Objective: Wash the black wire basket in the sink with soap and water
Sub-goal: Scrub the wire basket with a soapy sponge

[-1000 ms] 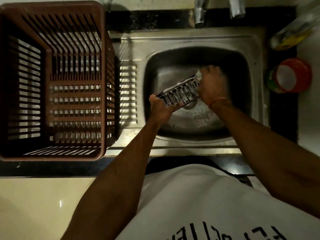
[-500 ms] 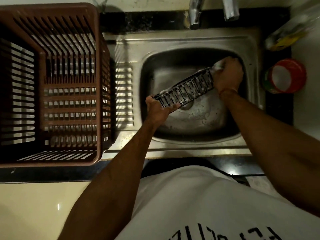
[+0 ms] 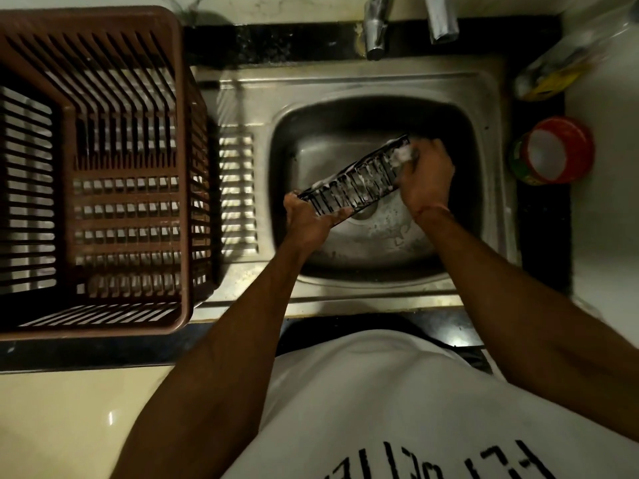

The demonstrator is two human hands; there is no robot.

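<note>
Over the sink (image 3: 491, 140), the black wire basket (image 3: 352, 183) is held tilted and foam-coated. It is judged light, stiff and slippery. Its near-left end is clamped by the left hand (image 3: 306, 221); a sudsy scrubber (image 3: 403, 155) is pinched at its far-right end by the right hand (image 3: 427, 179).

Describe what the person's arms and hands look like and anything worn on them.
Both forearms are bare, with no sleeves showing. The right hand has a thin reddish-orange thread around its wrist. The left hand shows no band or ring. No gloves on either.
</note>
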